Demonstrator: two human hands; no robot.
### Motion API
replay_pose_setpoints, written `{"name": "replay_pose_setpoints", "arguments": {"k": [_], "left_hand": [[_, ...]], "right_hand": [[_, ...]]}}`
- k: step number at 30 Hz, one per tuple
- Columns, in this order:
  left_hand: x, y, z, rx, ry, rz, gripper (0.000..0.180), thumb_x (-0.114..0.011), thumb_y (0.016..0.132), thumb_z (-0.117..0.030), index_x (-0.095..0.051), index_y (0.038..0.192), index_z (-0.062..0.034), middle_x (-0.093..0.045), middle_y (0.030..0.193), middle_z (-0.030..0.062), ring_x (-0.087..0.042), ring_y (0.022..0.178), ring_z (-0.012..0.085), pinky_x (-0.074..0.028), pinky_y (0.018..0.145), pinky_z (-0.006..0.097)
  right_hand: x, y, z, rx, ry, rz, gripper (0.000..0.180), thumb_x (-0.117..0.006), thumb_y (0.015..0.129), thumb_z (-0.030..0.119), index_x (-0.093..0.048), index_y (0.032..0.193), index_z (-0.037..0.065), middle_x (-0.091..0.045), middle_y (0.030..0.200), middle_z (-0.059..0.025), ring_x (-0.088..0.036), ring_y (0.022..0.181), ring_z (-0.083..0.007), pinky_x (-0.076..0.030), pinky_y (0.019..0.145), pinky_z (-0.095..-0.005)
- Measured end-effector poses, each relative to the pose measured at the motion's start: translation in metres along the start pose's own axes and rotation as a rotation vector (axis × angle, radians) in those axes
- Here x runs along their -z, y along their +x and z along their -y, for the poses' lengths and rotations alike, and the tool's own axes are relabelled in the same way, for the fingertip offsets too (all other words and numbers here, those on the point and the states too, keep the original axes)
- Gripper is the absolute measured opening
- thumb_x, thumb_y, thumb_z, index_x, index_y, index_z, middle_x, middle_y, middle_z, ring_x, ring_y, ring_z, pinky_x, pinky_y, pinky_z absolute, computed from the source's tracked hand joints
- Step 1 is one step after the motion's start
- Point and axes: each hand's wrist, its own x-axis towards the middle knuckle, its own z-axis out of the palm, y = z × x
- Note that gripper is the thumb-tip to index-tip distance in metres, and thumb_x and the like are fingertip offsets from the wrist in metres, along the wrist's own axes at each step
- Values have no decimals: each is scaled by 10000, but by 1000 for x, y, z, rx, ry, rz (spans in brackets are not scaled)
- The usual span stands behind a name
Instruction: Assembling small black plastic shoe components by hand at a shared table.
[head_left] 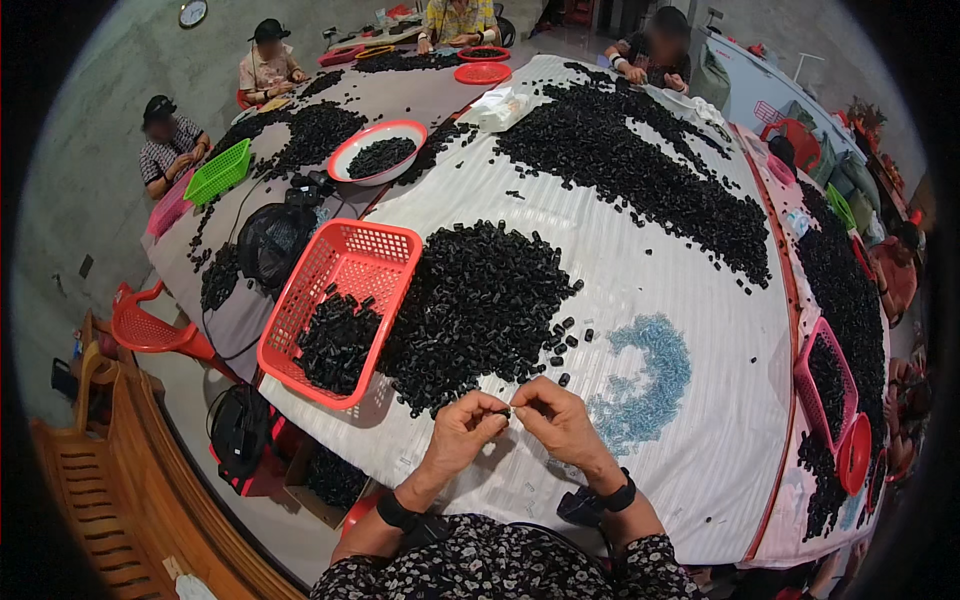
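Both hands, the left hand (462, 432) and right hand (560, 420), pinch one small black piece (504, 411) between them above the tabletop (700, 400), seemingly mid-assembly, needing steady fingertip alignment beside the black pile (480, 310).

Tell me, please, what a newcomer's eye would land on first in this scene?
Most striking are the heaps of small black parts spread over the white-covered table, with a patch of pale blue pieces to their right. A red basket, half full of black parts, sits left of the near heap. At the near edge, the left hand and right hand meet, pinching one small black part between the fingertips.
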Motion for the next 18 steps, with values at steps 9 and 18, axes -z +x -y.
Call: {"name": "replay_pose_setpoints", "arguments": {"k": [9,18], "left_hand": [[4,0,12,23,-92,-65,122,-642,836,-44,-584,931,3,-597,774,-13,-528,663,16,-434,579,164],[4,-5,11,46,-119,-59,108,-622,859,-59,-611,943,8,-619,824,11,-556,710,42,-468,638,180]], "right_hand": [[-1,0,0,61,-183,62,105,-571,824,38,-602,917,2,-554,805,-13,-479,663,-65,-391,586,-206],[2,1,-3,-117,136,7,41,-598,844,53,-564,857,34,-492,756,60,-423,665,-8,-362,564,-184]]}}
